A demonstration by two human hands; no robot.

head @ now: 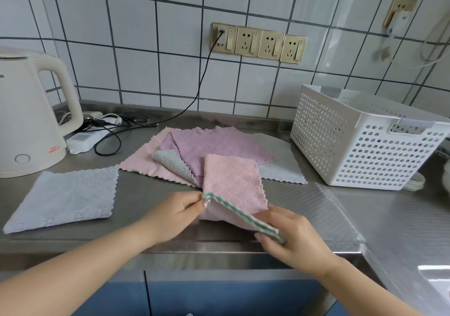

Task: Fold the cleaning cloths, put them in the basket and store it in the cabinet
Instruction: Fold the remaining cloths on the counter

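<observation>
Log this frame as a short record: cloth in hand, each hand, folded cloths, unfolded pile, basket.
cloth in hand: pink quilted cloth with green edge, half folded
left hand: pinches its near corner
right hand: grips its near edge
folded: pale blue cloth, on the steel counter
unfolded pile: purple cloth on top
basket: white perforated plastic basket, contents not visible

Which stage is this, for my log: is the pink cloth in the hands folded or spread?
Folded: the pink cloth is doubled over, left hand and right hand pinching its edges.
</observation>
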